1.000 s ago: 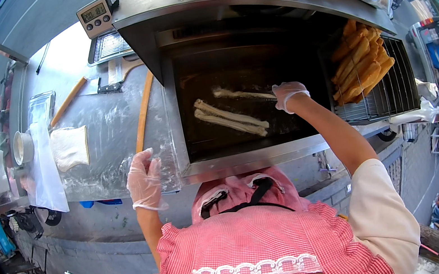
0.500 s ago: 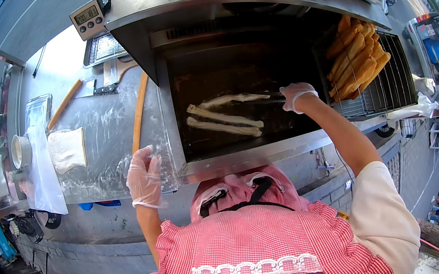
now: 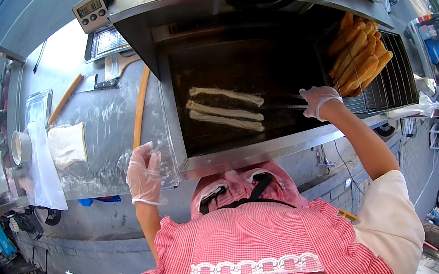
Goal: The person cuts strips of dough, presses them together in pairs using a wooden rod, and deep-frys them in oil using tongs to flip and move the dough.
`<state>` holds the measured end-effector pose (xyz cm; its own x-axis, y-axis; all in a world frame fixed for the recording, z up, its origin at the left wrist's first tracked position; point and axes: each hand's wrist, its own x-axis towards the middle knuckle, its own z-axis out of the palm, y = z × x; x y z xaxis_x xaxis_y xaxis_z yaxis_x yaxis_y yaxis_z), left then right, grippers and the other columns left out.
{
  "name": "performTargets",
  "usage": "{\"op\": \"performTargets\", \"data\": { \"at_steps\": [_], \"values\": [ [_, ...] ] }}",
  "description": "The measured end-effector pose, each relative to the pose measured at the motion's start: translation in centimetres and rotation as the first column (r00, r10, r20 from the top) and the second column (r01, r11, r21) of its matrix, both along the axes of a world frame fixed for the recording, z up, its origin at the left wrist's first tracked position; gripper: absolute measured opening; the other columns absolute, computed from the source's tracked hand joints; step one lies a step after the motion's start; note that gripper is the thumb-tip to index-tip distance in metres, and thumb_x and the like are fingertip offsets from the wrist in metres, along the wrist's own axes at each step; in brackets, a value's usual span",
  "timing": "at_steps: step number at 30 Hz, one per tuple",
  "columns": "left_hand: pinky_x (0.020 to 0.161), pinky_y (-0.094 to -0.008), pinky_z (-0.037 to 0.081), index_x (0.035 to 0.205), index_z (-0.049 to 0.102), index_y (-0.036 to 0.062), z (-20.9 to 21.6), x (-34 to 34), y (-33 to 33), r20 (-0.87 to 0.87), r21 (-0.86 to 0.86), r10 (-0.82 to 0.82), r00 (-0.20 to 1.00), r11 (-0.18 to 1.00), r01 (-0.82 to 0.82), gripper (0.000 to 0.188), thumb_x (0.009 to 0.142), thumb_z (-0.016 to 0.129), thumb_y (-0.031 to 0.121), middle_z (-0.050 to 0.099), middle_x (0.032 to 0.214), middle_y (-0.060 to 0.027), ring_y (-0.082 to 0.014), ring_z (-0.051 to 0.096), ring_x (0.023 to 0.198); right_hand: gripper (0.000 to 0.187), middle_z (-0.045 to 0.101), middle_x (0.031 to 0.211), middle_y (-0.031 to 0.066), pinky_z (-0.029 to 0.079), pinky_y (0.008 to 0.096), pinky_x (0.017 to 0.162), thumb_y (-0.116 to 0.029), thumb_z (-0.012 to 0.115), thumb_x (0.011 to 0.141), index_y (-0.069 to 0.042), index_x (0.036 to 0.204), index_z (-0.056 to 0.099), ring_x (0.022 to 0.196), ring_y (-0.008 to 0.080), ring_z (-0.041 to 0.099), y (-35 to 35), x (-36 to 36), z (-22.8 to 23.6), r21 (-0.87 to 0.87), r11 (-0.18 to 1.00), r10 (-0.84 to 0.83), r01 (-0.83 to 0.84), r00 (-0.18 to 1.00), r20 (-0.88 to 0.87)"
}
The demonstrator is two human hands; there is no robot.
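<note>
Dark, rectangular, steel-rimmed vat [image 3: 267,154]: three long, pale dough strips [image 3: 226,110] inside, left half, near-parallel, long axes slanting from far left to near right. Right hand [image 3: 321,101], clear-gloved, over vat's right part, closed round slim metal tongs [image 3: 293,106] pointing left toward strips. Left hand [image 3: 145,176], clear-gloved, left of vat, fingers loosely parted.
</note>
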<state>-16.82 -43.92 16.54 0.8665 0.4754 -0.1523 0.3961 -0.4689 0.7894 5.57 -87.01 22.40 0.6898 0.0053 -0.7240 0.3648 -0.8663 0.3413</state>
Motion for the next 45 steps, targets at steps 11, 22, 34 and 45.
{"op": "performTargets", "data": {
  "at_steps": [11, 22, 34, 45],
  "values": [
    [0.081, -0.0324, 0.056, 0.128, 0.070, 0.0065, 0.6, 0.3, 0.0, -0.022, -0.057, 0.011, 1.000, 0.998, -0.012, 0.033, 0.096, 0.077, 0.011, 0.071, 0.098, -0.0075, -0.0161, 0.066, 0.084, 0.051, 0.072, 0.130, 0.0140, 0.059, 0.0443, 0.097, -0.037, 0.071, 0.098, -0.009, 0.139, 0.061, 0.122, 0.0322, 0.070, 0.4, -2.6, -4.4, 0.058, 0.998, -0.002, 0.004, 0.999, -0.039],
    [0.081, -0.0291, 0.055, 0.129, 0.069, 0.0032, 0.2, -0.8, 1.2, 0.004, -0.004, -0.035, 0.999, 0.999, 0.035, 0.030, 0.100, 0.072, 0.007, 0.070, 0.097, -0.0051, -0.0113, 0.064, 0.086, 0.045, 0.073, 0.128, 0.0141, 0.059, 0.0442, 0.097, -0.033, 0.072, 0.095, -0.009, 0.132, 0.065, 0.121, 0.0326, 0.071, 3.7, -2.6, -6.9, 0.096, 0.995, 0.032, -0.035, 0.999, 0.031],
    [0.082, -0.0340, 0.056, 0.128, 0.069, 0.0057, -1.2, -1.3, 2.4, 0.062, -0.035, -0.027, 0.998, 0.999, 0.029, 0.032, 0.097, 0.075, 0.010, 0.072, 0.100, -0.0087, -0.0176, 0.067, 0.085, 0.038, 0.078, 0.119, 0.0134, 0.061, 0.0419, 0.088, -0.022, 0.075, 0.091, -0.008, 0.127, 0.070, 0.111, 0.0309, 0.076, 6.3, -4.3, -5.6, 0.035, 0.978, 0.205, -0.204, 0.978, -0.047],
    [0.083, -0.0319, 0.055, 0.128, 0.069, 0.0046, -0.7, -1.6, 3.0, 0.020, -0.041, -0.022, 1.000, 0.999, 0.023, 0.031, 0.098, 0.074, 0.010, 0.071, 0.101, -0.0076, -0.0159, 0.067, 0.089, 0.040, 0.076, 0.124, 0.0121, 0.061, 0.0427, 0.088, -0.027, 0.074, 0.095, -0.005, 0.127, 0.068, 0.114, 0.0297, 0.074, 8.3, -4.2, -5.8, 0.080, 0.974, 0.208, -0.210, 0.978, 0.029]
  ]
}}
